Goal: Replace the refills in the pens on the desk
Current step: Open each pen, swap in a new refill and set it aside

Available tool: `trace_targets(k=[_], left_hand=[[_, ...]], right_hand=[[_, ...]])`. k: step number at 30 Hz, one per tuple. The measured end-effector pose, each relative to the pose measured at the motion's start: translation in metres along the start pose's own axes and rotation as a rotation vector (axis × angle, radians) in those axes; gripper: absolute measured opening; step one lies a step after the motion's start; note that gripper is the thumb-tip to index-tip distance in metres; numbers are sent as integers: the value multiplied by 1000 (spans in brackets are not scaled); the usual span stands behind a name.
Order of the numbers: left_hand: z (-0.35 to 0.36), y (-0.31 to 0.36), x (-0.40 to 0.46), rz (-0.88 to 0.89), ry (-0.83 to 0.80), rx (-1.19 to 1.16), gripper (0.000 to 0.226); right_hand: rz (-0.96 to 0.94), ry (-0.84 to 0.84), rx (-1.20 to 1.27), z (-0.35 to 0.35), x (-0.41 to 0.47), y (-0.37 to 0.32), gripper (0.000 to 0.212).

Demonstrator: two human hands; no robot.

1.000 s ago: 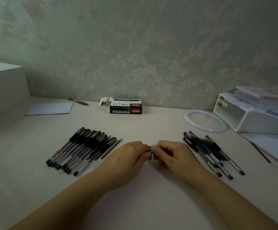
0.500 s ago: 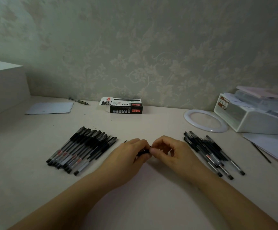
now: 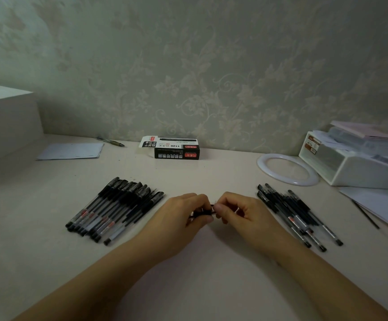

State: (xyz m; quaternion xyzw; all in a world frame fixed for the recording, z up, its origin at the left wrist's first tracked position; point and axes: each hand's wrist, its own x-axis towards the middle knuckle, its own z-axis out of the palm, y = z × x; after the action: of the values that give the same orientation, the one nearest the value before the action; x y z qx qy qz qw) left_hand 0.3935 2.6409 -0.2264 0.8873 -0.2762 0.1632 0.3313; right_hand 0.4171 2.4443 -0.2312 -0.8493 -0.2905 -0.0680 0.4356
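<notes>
Bare desk (image 3: 200, 262) between left pens (image 3: 116, 207) and right pens (image 3: 297, 212); box (image 3: 176, 151) behind.

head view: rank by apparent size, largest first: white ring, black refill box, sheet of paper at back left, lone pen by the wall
1. white ring
2. sheet of paper, close to the ring in area, so the order is unsure
3. black refill box
4. lone pen, clearly smallest

All sit far back, so distance skews them alike.

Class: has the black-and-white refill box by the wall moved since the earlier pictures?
No. The refill box sits the same way between the white ring and paper sheet.
</notes>
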Motion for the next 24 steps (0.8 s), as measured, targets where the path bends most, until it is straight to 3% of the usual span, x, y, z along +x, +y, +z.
trace_targets(k=[5,8,11,13,18,24], left_hand=[[-2,-1,1,-15,76,34,6],[-3,-3,1,-73,153,42,7],[-5,-6,2,-136,233,59,11],[-5,-6,2,-148,227,55,13],[-2,-7,-1,-147,130,110,12],[-5,-10,-2,-147,121,129,10]], right_hand=[[71,132,40,0,2,-3,23],[106,292,-192,-5,3,3,14],[180,167,-550,-6,2,8,35],[194,74,-639,-2,1,10,38],[130,100,-618,-3,1,9,12],[-24,114,-444,-7,2,5,9]])
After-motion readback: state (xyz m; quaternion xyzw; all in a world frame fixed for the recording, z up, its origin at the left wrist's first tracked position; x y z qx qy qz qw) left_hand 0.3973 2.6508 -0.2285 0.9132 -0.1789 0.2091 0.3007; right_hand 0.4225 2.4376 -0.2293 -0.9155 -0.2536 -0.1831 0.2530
